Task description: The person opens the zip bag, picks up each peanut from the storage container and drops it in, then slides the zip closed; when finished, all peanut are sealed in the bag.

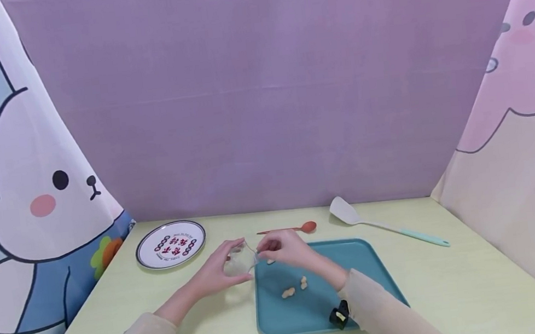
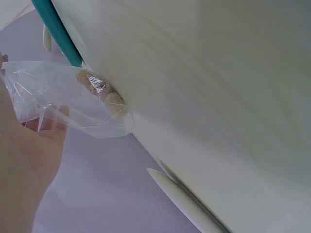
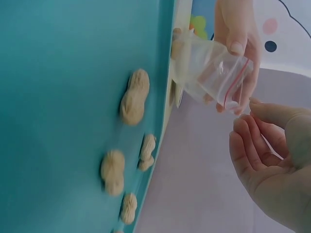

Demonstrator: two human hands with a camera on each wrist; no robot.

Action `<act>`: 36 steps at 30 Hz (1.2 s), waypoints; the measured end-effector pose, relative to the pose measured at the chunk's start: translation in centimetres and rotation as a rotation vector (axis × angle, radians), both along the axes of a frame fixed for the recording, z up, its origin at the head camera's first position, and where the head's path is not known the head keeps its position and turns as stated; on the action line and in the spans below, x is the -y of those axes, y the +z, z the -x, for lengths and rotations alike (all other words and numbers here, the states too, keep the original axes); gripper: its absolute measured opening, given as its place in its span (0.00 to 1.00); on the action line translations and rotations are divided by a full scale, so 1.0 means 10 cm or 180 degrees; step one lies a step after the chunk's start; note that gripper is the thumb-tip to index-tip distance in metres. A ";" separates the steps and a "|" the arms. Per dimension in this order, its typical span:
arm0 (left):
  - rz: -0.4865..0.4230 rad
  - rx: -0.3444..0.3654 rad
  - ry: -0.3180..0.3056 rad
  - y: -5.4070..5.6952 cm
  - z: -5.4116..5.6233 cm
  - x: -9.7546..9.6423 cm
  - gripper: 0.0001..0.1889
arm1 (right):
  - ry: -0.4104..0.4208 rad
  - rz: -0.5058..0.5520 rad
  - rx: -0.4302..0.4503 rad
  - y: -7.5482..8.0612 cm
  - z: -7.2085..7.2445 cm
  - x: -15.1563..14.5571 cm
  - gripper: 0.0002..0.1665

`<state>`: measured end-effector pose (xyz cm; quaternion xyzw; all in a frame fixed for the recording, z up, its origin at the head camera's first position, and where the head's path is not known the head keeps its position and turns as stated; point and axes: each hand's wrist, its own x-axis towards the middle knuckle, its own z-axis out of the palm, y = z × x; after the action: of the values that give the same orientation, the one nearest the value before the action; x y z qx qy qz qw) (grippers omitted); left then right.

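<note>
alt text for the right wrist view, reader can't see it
A left hand holds a clear zip bag, with the right hand's fingertips at its edge. Nearby, peanuts lie on a teal tray.

L hand [image 1: 214,273] cupped, R hand [image 1: 288,249] pinching, arms [image 1: 181,304] out fwd.

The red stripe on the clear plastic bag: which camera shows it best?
The right wrist view: the red stripe shows plainly across the clear plastic bag near its opening. In the head view the bag is small and no stripe can be made out. The left wrist view shows the bag's body larger, but no red.
</note>
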<state>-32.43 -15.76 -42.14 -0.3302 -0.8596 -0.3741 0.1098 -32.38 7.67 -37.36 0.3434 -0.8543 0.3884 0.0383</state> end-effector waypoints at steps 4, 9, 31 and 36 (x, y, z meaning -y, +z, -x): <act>0.0012 0.0004 0.0012 0.00 0.00 0.00 0.45 | -0.0004 -0.0053 -0.0029 0.01 -0.01 -0.12 0.08; 0.0015 0.0023 0.0021 -0.01 0.00 -0.01 0.44 | 0.0074 -0.0155 -0.0022 -0.01 -0.04 -0.30 0.07; 0.0011 0.0044 0.0019 0.01 -0.03 -0.01 0.44 | -0.0051 -0.0601 0.0293 -0.28 -0.28 -0.82 0.10; 0.0009 0.0057 0.0009 0.02 -0.02 -0.02 0.45 | -0.0001 -0.0671 0.0453 -0.31 -0.29 -0.83 0.13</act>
<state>-32.22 -15.60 -41.97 -0.3258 -0.8616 -0.3756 0.1021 -29.45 16.02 -40.48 0.3170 -0.8909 0.3199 -0.0587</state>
